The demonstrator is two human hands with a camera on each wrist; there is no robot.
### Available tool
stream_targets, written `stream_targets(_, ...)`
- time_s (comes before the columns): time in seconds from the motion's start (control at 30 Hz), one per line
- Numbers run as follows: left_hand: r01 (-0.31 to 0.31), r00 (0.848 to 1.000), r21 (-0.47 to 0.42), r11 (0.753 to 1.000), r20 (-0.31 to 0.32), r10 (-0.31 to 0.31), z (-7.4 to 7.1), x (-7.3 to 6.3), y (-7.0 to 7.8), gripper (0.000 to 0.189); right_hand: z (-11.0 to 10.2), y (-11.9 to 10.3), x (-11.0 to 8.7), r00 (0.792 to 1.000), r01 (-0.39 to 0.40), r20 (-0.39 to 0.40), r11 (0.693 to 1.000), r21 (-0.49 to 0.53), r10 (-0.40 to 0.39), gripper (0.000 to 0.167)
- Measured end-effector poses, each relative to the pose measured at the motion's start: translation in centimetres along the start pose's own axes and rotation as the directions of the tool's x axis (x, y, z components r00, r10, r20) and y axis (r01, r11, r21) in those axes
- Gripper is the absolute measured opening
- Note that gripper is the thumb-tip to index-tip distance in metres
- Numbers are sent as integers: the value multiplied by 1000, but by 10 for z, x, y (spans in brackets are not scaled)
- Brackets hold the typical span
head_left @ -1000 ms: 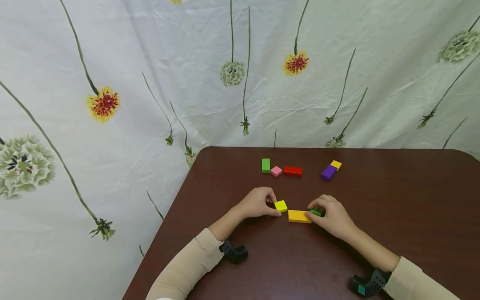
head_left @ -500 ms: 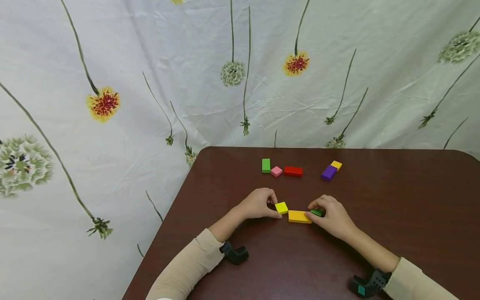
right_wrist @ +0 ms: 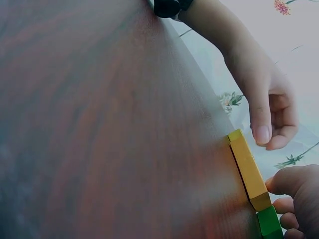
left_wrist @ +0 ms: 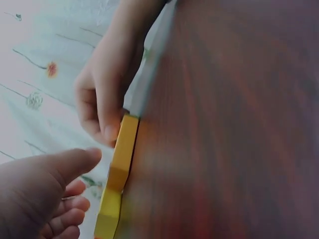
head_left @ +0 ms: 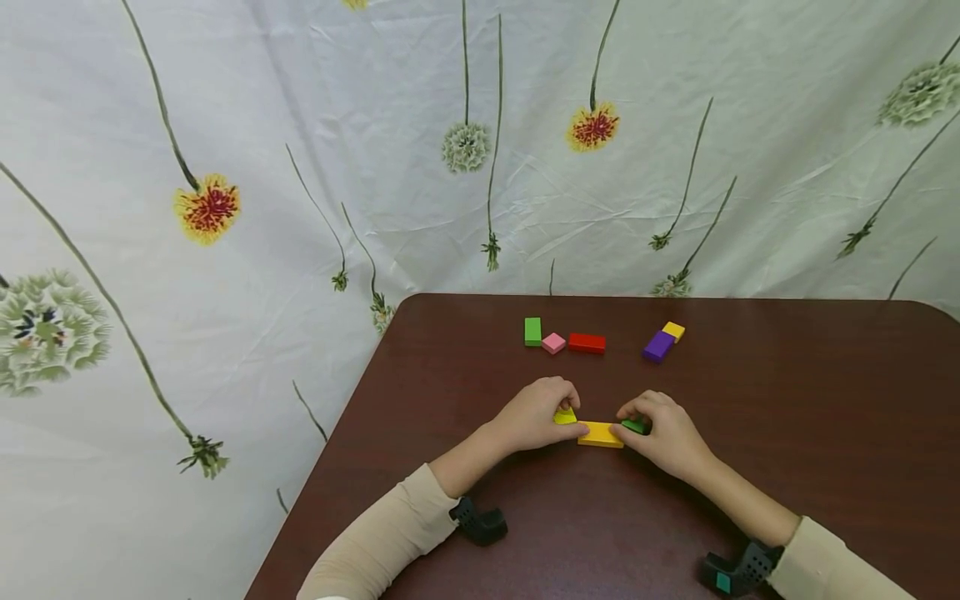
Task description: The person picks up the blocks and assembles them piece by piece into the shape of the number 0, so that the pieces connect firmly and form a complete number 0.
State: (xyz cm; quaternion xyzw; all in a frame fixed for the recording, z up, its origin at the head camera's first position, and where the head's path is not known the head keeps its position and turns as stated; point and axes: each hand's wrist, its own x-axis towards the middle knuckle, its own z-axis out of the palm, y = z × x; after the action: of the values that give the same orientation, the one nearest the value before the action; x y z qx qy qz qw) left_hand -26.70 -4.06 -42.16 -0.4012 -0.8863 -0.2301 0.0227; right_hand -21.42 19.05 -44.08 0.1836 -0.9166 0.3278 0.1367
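Note:
A yellow block (head_left: 565, 416), a longer orange block (head_left: 600, 434) and a green block (head_left: 633, 426) lie in a row on the table. My left hand (head_left: 536, 412) hovers over the yellow block and the orange block's left end, partly hiding them. Both wrist views show its thumb and loosely bent fingers apart from the blocks, holding nothing. At the row's right end, my right hand (head_left: 663, 433) holds the green block, its thumb by the joint with the orange one. From the right wrist, the green block (right_wrist: 269, 221) shows end to end with the orange block (right_wrist: 249, 172).
Farther back on the dark brown table (head_left: 787, 400) lie a green block (head_left: 532, 332), a pink block (head_left: 553, 343) and a red block (head_left: 587, 343). To their right, a purple block (head_left: 658, 346) touches a yellow-orange block (head_left: 673, 332). A flower-printed cloth (head_left: 375, 100) hangs behind.
The left hand has let go of the yellow block and shifted right over the orange one. The yellow block moved slightly right, against the orange block. The right hand has stayed put.

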Motion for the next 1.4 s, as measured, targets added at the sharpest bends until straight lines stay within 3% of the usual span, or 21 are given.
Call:
stream_targets(0.23, 25, 999, 23, 999, 35, -26, 6, -1, 6, 23, 0, 0, -2, 1000, 0, 4, 1000, 7, 0, 12)
stream_targets(0.7, 59, 998, 3, 998, 26, -60, 6, -2, 8, 23, -6, 1, 5, 999, 5, -48, 1000, 13, -5, 11)
stream_targets(0.93, 73, 997, -10, 997, 25, -73, 7, -2, 9, 23, -34, 27, 36, 991, -117, -66, 993, 20, 118, 28)
stream_targets(1.17, 74, 997, -24, 997, 28, -74, 8, -3, 9, 23, -47, 60, 63, 962, -272, -22, 961, 54, 274, 44)
stream_targets(1.4, 83, 996, -30, 996, 26, -82, 6, -3, 9, 23, -48, 74, 79, 952, -306, 9, 951, 39, 306, 54)
